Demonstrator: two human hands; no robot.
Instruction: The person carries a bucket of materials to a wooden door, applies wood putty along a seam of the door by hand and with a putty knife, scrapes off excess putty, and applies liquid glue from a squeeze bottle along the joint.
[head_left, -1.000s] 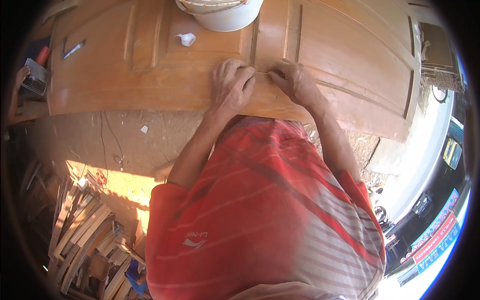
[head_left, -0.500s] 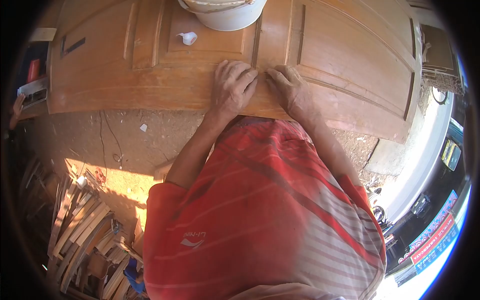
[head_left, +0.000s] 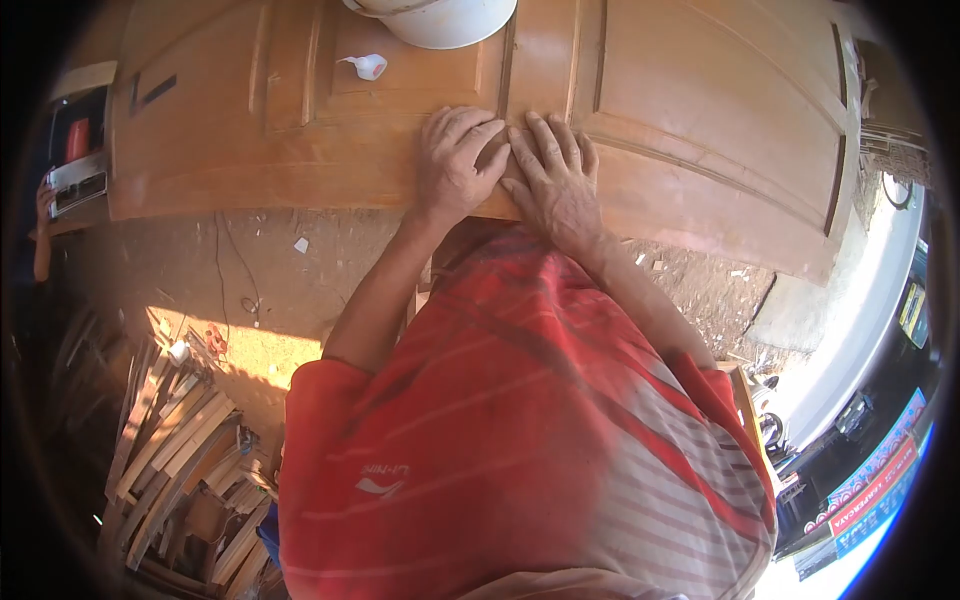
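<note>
A brown wooden door [head_left: 350,185] with raised panels lies flat in front of me. My left hand [head_left: 462,160] rests on its near rail, fingers bent and held together against the wood. Whatever may be under those fingers is hidden. Just to the right, my right hand [head_left: 562,185] lies palm down on the door with its fingers stretched out and apart. Its index fingertip is close to the left hand's fingers. Beyond the left hand, a small white plastic piece with a pinkish opening [head_left: 370,67] sits on a door panel.
A white bucket [head_left: 450,25] stands on the door's far part. Wood offcuts [head_left: 190,440] are piled on the ground at lower left, near a cable [head_left: 235,265]. At the left edge, another person's arm [head_left: 43,230] shows. A vehicle [head_left: 880,400] is at the right.
My right hand has gone from curled to flat with fingers extended, and moved slightly left towards my left hand. The left hand stays bent on the door. The view has shifted a little.
</note>
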